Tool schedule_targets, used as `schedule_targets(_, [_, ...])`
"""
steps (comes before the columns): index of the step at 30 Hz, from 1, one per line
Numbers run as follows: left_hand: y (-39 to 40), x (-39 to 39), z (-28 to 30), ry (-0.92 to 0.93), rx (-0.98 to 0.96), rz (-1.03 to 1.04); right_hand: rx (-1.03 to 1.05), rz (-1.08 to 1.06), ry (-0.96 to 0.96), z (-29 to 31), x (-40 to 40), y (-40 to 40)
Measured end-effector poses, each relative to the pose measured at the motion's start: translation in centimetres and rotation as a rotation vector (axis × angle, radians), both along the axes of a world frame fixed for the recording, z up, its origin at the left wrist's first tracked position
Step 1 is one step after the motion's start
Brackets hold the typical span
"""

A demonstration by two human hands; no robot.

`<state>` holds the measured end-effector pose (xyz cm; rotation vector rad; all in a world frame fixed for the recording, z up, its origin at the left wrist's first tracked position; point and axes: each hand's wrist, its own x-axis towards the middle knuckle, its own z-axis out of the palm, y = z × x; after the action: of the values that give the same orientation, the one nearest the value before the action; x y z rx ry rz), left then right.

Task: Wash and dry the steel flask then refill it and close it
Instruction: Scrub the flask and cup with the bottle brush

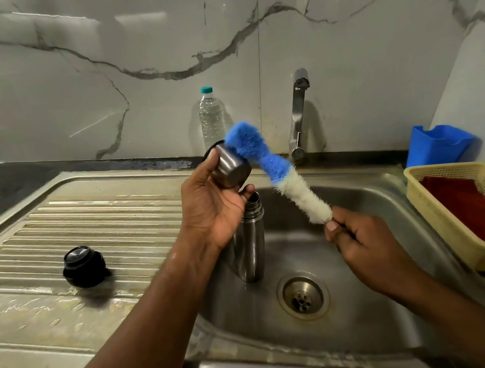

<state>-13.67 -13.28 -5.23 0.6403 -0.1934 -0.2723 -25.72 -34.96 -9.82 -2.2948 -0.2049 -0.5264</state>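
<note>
1. The steel cup (pixel 231 171) is gripped by the left hand (pixel 212 206), fingers curled around it, above the sink (pixel 372 305).
2. The bottle brush (pixel 276 173) is pinched at its handle by the right hand (pixel 361 242); its blue tip touches the cup.
3. The steel flask (pixel 250 244) stands upright and uncapped in the sink, partly behind the left hand.
4. The black stopper (pixel 84 266) lies on the wet drainboard (pixel 57 225).
5. A water bottle (pixel 211 117) stands beside the tap (pixel 298 115).
</note>
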Motion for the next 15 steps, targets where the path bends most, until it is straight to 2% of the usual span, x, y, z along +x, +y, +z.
schedule_targets(3, [0.05, -0.05, 0.08, 0.066, -0.124, -0.016, -0.127, 0.029, -0.034, 0.03, -0.16, 0.29])
schedule_targets(7, [-0.35, 0.22, 0.34, 0.141, -0.088, 0.000, -0.132, -0.060, -0.028, -0.11, 0.03, 0.00])
schedule_targets(15, [-0.73, -0.07, 0.91, 0.199, -0.124, 0.015, -0.342, -0.140, -0.146, 0.79, -0.32, -0.50])
